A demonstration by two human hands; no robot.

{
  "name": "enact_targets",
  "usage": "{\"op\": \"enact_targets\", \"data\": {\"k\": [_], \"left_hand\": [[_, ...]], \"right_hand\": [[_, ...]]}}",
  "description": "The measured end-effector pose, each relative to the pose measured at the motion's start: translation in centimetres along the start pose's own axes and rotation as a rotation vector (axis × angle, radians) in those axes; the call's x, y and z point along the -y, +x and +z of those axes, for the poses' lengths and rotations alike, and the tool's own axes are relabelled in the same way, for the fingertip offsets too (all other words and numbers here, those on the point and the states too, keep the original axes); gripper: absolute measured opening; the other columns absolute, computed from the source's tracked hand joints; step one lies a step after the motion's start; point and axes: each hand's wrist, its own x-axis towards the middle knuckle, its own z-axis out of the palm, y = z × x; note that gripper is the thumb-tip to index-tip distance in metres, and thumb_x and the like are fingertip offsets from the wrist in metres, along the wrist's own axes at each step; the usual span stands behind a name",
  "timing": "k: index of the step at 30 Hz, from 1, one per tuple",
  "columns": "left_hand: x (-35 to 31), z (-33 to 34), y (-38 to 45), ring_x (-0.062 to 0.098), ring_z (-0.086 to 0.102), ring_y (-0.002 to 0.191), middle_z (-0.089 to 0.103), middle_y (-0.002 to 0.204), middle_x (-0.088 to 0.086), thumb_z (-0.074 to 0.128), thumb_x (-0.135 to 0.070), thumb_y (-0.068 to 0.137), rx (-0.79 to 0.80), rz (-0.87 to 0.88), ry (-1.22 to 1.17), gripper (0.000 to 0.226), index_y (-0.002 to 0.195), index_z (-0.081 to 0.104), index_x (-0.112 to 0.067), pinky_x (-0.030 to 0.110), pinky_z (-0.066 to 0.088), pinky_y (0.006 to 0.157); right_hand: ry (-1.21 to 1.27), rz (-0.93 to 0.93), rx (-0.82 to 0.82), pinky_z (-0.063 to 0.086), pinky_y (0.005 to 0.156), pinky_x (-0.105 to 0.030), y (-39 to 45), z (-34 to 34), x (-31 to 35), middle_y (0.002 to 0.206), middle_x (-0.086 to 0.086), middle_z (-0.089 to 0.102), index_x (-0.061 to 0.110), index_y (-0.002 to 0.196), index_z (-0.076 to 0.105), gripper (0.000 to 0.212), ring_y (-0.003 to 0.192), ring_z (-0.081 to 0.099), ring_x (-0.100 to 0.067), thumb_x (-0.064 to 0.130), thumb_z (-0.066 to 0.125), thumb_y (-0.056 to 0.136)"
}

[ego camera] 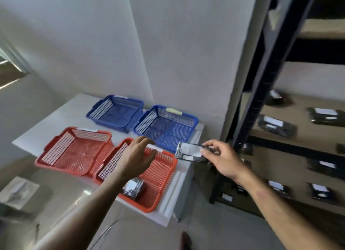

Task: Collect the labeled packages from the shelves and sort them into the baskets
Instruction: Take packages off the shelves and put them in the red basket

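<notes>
Right hand: pinches a clear-wrapped package w/ white labels, thumb and fingertips on its right end. Package is held in the air, roughly level, over the right edge of the white table, between the near blue basket and the near red basket, touching neither as far as can be seen.

Left hand: empty, fingers spread and loosely curved, palm down, hovering above the near red basket's far end. It is just left of the held package, not touching it.

Second package, dark w/ white label, lies inside the near red basket at its near end, below the left forearm.

Far blue basket and left red basket: no contents visible. Paper tags sit on the far rims of the baskets; text unreadable.

Shelf unit, dark metal frame, stands right of the table. More labeled packages lie on its boards, well apart from both hands.
</notes>
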Motion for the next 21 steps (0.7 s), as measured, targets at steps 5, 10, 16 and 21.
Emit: {"op": "enact_targets", "data": {"k": [5,10,16,21], "left_hand": [[10.3,0.1,-3.2,0.002,0.064,0.087,0.065,0.105,-0.014,0.065,-0.037,0.095,0.208,-0.143,0.018,0.015,0.106,0.068,-0.027,0.035,0.058,0.074],[15.7,1.0,-6.9,-0.005,0.059,0.093,0.058,0.117,-0.018,0.057,-0.068,0.092,0.454,-0.229,0.052,0.046,0.120,0.063,-0.032,0.014,0.053,0.070],[20.2,3.7,-9.3,0.002,0.050,0.114,0.051,0.136,-0.015,0.049,-0.093,0.077,0.634,-0.191,0.068,0.082,0.136,0.055,-0.037,0.023,0.047,0.093],[24.5,4.9,-9.0,0.004,0.046,0.104,0.052,0.125,-0.015,0.046,-0.099,0.070,0.757,-0.055,0.149,0.088,0.130,0.052,-0.034,0.025,0.041,0.093]], "right_hand": [[-0.087,0.128,0.131,0.046,0.063,-0.018,4.7,11.7,-4.3,0.076,0.005,0.061,0.010,0.100,0.063,0.011,0.065,0.057,0.001,0.017,0.069,0.094],[-0.210,0.243,0.189,0.047,0.073,-0.027,8.7,20.3,-6.6,0.100,0.004,0.064,0.018,0.107,0.061,0.018,0.092,0.062,-0.014,0.033,0.063,0.097],[-0.258,0.376,0.187,0.049,0.070,-0.032,10.4,26.9,-8.4,0.101,0.004,0.061,0.020,0.113,0.058,0.017,0.082,0.056,-0.010,0.030,0.059,0.100],[-0.281,0.420,0.135,0.046,0.070,-0.024,10.6,30.5,-9.4,0.113,0.002,0.057,0.017,0.120,0.062,0.023,0.091,0.053,-0.010,0.029,0.059,0.101]]}}
